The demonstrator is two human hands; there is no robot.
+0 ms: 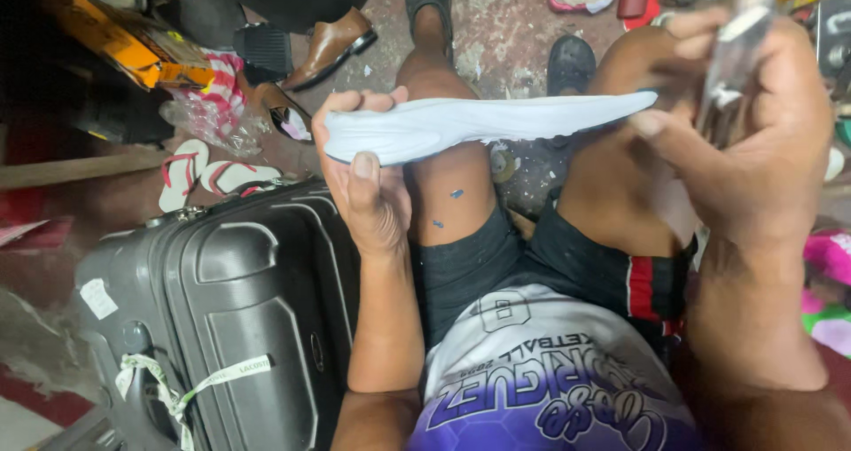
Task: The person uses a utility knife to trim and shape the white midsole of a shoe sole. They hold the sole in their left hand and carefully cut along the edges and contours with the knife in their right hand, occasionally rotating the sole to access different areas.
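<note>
Closest to the lens, the right hand (753, 149), closed on a blurred clear object (736, 56), steadies a thin, pale-blue foam insole (470, 125), seemingly light and bendable, pinched at its rounded end by the left hand (368, 194).

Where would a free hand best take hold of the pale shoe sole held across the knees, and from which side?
Probably the sole's free middle, from above, thumb and fingers pinching its thin edges. The left hand already grips the rounded end and the right hand pinches the narrow tip, so only the flat span between them is open.

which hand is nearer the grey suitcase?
Left. The left hand grips the pale insole's end just above the grey suitcase. The right hand holds the insole's other end, far across the lap.
</note>
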